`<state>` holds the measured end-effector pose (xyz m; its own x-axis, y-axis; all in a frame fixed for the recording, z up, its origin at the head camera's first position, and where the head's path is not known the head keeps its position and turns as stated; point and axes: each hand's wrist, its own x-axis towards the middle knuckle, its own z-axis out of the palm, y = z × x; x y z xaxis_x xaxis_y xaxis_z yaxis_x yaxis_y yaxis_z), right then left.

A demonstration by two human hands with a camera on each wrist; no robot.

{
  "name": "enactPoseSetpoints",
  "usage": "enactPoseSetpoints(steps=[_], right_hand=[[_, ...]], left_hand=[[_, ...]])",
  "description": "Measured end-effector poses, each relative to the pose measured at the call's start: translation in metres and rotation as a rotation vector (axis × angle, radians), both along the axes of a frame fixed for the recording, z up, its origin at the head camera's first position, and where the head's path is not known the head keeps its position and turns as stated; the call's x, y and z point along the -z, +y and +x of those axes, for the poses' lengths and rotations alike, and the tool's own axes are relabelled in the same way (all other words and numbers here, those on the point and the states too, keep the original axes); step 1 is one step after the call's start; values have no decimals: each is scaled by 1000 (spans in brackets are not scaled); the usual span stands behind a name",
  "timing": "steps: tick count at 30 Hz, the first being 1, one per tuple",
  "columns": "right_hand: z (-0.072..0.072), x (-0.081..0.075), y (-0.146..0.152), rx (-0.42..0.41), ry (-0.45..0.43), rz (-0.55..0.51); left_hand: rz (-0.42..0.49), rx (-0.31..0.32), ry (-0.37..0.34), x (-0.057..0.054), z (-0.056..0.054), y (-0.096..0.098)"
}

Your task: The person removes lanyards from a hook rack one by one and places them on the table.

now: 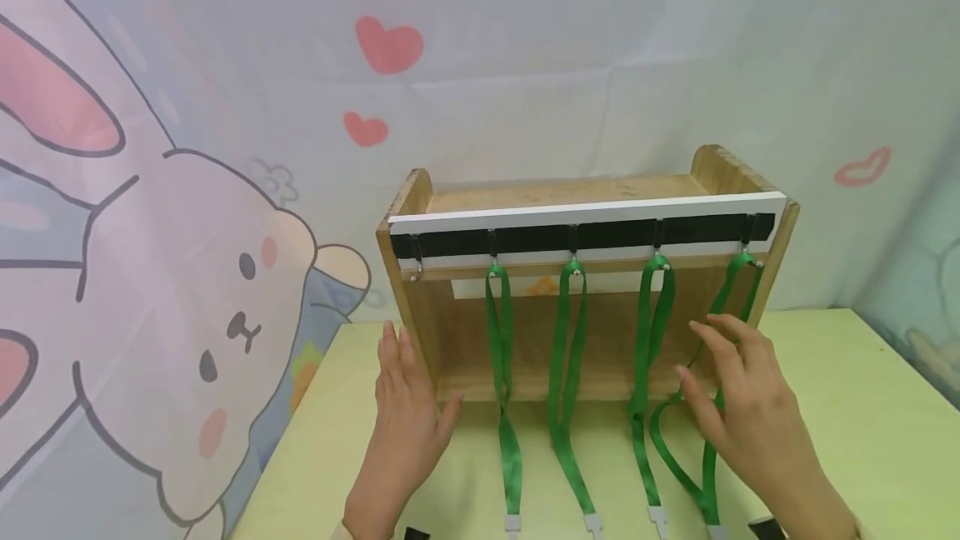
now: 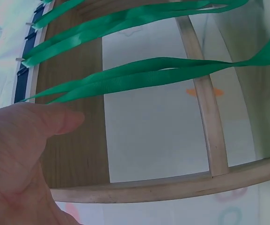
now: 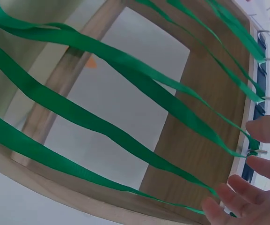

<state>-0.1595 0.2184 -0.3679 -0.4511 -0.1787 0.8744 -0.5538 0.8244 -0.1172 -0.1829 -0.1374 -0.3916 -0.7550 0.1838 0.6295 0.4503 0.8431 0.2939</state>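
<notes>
Several green lanyards hang from hooks along the black strip on a wooden rack's front. At the far left, one hook carries no lanyard. My left hand is beside the rack's left side, fingers straight and thumb apart, holding nothing. In front of the rightmost lanyard is my right hand, fingers spread and slightly bent. It partly hides that lanyard; whether they touch, I cannot tell. The right wrist view has the right fingers near the hook ends of the lanyards.
Pale clips end the lanyards over the yellow-green table. Behind the rack hangs a cloth backdrop with hearts and a large rabbit. Small black pieces show by each wrist at the bottom edge.
</notes>
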Motion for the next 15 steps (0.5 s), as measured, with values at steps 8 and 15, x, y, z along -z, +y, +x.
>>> enactPoseSetpoints(steps=[8, 15], right_hand=[[-11, -7, 3, 40, 137, -52], [-18, -15, 5, 44, 186, -122]], left_hand=[[45, -32, 28, -4, -11, 2], [137, -62, 142, -13, -22, 3]])
